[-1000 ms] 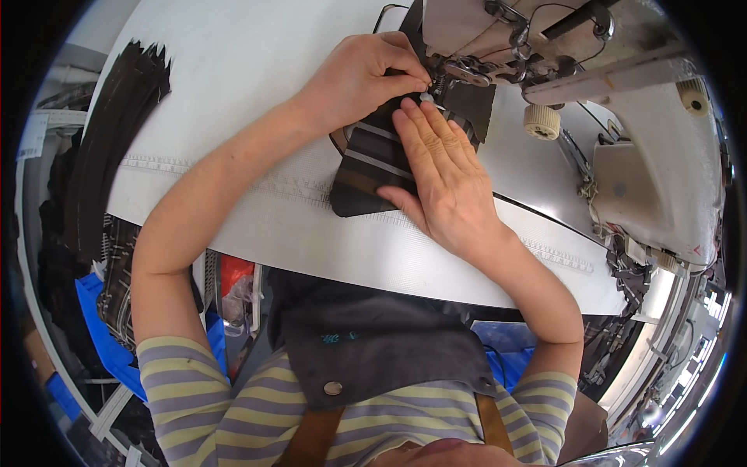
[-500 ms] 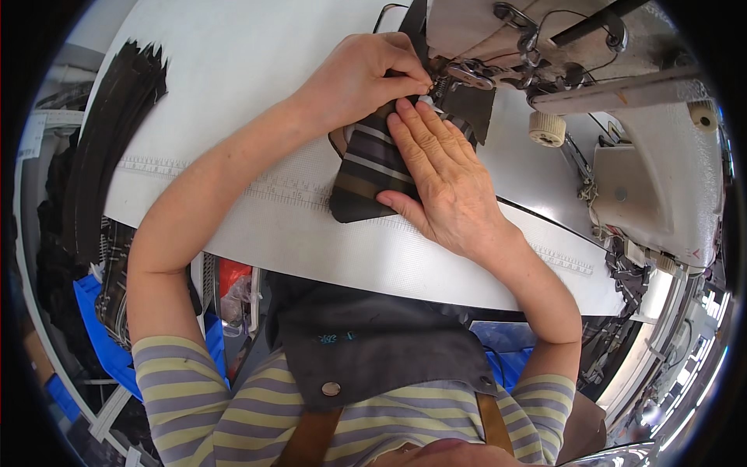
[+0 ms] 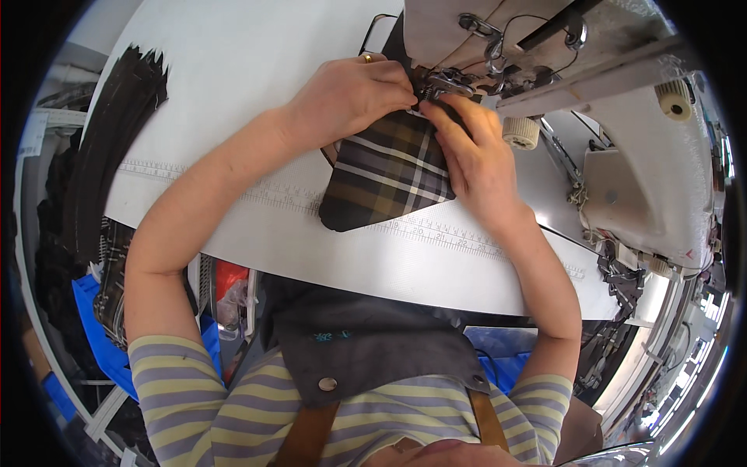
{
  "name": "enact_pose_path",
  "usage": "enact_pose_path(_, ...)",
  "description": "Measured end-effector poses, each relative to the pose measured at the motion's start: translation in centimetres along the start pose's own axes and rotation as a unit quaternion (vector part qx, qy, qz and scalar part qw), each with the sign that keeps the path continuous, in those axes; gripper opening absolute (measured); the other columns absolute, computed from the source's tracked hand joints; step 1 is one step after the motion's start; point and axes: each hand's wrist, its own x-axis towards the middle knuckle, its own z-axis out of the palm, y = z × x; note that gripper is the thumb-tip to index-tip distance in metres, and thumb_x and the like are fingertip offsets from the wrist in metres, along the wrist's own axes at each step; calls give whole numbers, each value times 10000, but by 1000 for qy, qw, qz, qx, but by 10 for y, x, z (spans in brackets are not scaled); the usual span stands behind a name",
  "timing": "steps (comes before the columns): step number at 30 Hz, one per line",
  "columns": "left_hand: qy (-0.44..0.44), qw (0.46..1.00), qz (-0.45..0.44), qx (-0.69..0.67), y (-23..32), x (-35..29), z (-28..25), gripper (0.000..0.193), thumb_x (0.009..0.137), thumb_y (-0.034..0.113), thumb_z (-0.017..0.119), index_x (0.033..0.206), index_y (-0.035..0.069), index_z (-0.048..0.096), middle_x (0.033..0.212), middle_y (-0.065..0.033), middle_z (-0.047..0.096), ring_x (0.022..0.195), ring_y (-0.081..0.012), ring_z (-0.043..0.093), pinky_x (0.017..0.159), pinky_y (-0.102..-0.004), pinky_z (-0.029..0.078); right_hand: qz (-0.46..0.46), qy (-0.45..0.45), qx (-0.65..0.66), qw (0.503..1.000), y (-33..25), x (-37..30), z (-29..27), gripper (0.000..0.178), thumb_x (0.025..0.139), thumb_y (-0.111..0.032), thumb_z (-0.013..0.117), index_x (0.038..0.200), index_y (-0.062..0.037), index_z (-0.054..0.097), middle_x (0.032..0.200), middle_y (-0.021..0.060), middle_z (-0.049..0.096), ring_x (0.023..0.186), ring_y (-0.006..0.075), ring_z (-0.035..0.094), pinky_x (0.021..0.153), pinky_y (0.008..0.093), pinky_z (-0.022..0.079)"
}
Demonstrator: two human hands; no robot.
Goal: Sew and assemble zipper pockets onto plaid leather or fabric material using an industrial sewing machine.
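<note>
A dark plaid fabric piece (image 3: 389, 167) with white and brown stripes lies on the white sewing table, its upper edge at the presser foot (image 3: 436, 84) of a sewing machine (image 3: 622, 179). My left hand (image 3: 354, 95) is closed, thumb and fingertips pinching the fabric's upper edge just left of the foot. From the right, my right hand (image 3: 481, 159) reaches to the same edge, its fingers bent and the fingertips closed on the cloth close to the foot. The fingers partly hide the fabric under the foot.
A stack of dark fabric strips (image 3: 117, 132) hangs over the table's left side. A printed ruler scale (image 3: 451, 237) runs across the white tabletop (image 3: 311, 245). Below the left edge sit a blue bin (image 3: 105, 342) and plaid cloth (image 3: 115, 292). Dark scraps (image 3: 620, 272) lie at the right end.
My right hand has gone from lying flat on the fabric to gripping its upper edge at the foot. More of the plaid is uncovered. My left hand has shifted slightly left and down.
</note>
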Motion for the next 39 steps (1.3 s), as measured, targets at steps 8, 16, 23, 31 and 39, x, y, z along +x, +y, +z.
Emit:
enact_pose_path(8,-16,999,-28,-24,-1,-1,-4,119,810,107,620,905,103,692,911,0,652,863,-213,622,729,-330,523,6,15,-22,1000,8,2,3,453,682,56,593,1105,-89,668,1169,53,634,886,268,597,776,353,511)
enact_pose_path(16,3,1000,-4,1,1,-2,-2,137,788,98,631,906,117,698,907,11,657,861,-205,625,725,-318,533,1,19,-38,999,8,3,2,526,644,74,588,1124,-127,664,1161,5,636,918,252,599,747,322,532)
enact_pose_path(23,-6,1000,-15,-20,-3,-3,-2,140,780,80,628,892,116,703,899,9,661,858,-208,632,718,-312,536,32,-26,-55,998,2,2,-2,530,724,76,568,1184,-178,640,1209,2,603,1071,235,571,799,313,538)
enact_pose_path(31,-2,1000,-4,17,-4,2,-1,130,774,66,592,855,98,689,903,-4,664,864,-214,631,722,-320,535,58,-32,-49,997,5,4,1,523,747,79,571,1193,-189,636,1209,11,591,1099,239,555,807,319,537)
enact_pose_path(39,-14,1000,-23,10,-6,4,0,172,778,59,579,882,110,706,911,-2,669,869,-215,630,731,-328,533,58,-22,-32,998,13,2,5,518,761,88,565,1196,-185,633,1201,28,587,1118,250,547,847,335,519)
